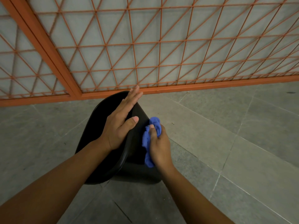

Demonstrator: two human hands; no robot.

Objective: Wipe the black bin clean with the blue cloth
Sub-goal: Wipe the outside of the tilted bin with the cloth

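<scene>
While L hand (120, 126) flat on black bin (97, 136) | R grip (159, 143) pinching blue cloth (148, 139) at side

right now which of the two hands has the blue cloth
The right hand, bunched around the blue cloth; the left hand lies flat and empty on the black bin.

Black bin (97, 143), blue cloth (148, 139), orange lattice (145, 46)

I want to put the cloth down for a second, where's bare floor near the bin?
Bare tiled floor lies open right of the black bin, below the orange grille. More lies left of the bin. It is crowded at the bin: left hand flat on it, right hand holding the blue cloth.
</scene>
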